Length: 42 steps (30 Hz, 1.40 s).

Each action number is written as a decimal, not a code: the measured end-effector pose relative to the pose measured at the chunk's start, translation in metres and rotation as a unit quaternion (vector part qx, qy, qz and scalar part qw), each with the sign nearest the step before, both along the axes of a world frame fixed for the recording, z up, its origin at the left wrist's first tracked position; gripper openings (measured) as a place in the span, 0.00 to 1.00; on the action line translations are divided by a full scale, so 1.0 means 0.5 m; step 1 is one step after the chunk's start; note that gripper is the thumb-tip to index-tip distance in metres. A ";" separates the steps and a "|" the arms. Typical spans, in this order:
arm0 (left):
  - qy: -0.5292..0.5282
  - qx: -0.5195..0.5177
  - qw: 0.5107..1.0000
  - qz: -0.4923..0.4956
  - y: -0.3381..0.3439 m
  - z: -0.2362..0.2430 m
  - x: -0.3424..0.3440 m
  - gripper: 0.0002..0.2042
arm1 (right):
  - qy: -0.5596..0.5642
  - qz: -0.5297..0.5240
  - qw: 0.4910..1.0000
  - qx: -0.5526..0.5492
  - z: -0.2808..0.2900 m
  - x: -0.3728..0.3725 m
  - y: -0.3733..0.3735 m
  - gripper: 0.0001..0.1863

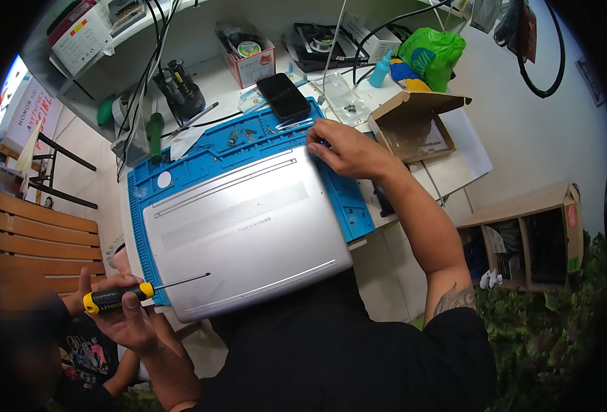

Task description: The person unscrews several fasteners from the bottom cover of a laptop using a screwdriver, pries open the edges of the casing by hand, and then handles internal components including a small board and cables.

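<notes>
A silver laptop [241, 247] lies bottom side up on a blue silicone mat [351, 213], close to my body. In my left hand [128, 316], at the lower left, is a yellow-and-black screwdriver [114, 299], its shaft pointing right across the laptop's left front corner. My right hand [337, 147] is at the laptop's upper right corner with fingers curled and closed; what they pinch, if anything, is too small to make out. Small metal parts [238, 137] and white sticks [293, 123] sit in the mat's upper compartments.
Behind the mat are a black phone [283, 95], tool holder [180, 93], green screwdriver [155, 134] and open cardboard box [413, 137]. Cables hang from the shelf. A wooden chair [36, 226] and another person [87, 360] are at left, a low cabinet [516, 233] at right.
</notes>
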<state>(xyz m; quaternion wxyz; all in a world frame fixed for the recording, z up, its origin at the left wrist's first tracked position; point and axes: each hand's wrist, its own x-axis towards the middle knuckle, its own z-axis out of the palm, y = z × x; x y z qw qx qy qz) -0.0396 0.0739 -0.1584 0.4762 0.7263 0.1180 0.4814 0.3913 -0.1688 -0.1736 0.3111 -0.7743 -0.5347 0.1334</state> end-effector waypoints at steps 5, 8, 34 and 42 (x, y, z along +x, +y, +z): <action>-0.018 -0.015 1.000 -0.016 0.007 0.006 0.017 0.39 | 0.011 -0.020 0.999 0.030 0.001 -0.012 -0.030 0.07; -0.010 -0.055 0.998 -0.037 0.007 0.028 0.034 0.40 | 0.047 -0.036 0.997 0.057 -0.001 -0.030 -0.054 0.07; 0.531 0.368 0.732 -0.217 -0.078 0.056 0.425 0.07 | 0.202 -0.097 0.961 0.162 -0.039 -0.181 -0.225 0.08; 0.613 0.404 0.631 -0.250 -0.092 0.088 0.506 0.11 | 0.180 -0.069 0.969 0.155 -0.038 -0.197 -0.235 0.08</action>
